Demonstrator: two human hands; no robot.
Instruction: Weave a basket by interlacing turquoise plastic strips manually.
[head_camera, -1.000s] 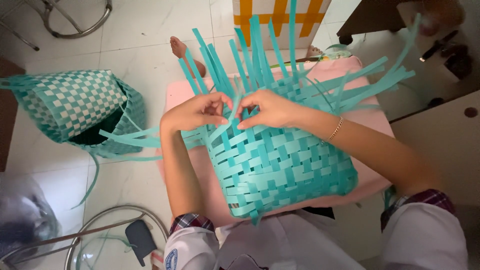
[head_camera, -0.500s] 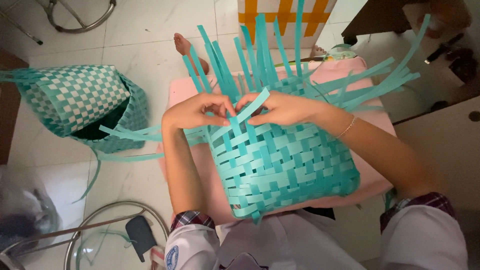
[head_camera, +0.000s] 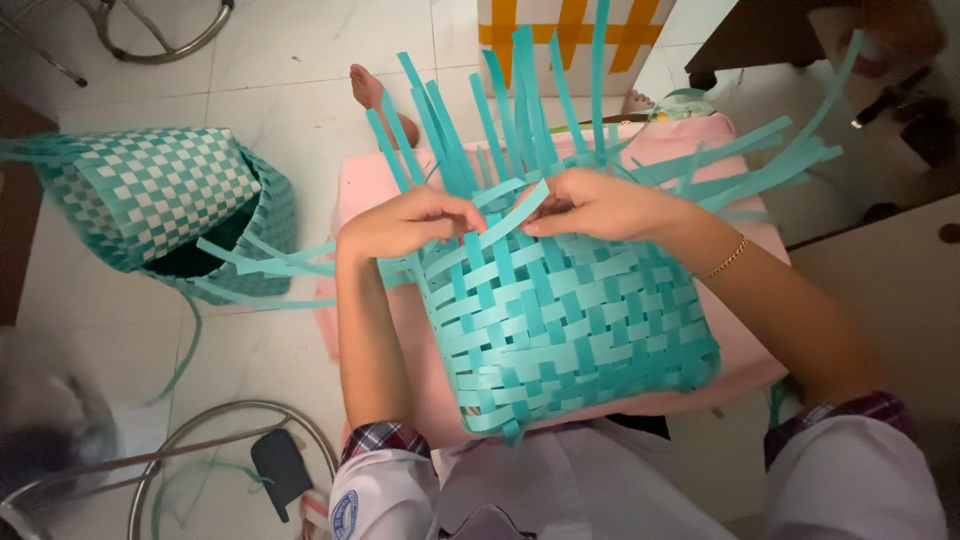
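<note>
A half-woven teal plastic-strip basket (head_camera: 575, 330) lies on a pink cushion (head_camera: 745, 345) at the person's lap. A finished teal-and-white checkered basket (head_camera: 150, 195) sits on the floor, left. The left hand (head_camera: 410, 222) and right hand (head_camera: 590, 203) each pinch, seemingly, one loose teal strip (head_camera: 512, 215) at the weave's edge.

Left hand (head_camera: 415, 222), right hand (head_camera: 590, 203): pinching.

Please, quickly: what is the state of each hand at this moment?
Left hand: closed, pinching a teal strip at the rim of the woven basket.
Right hand: closed, pinching the same strip.
</note>
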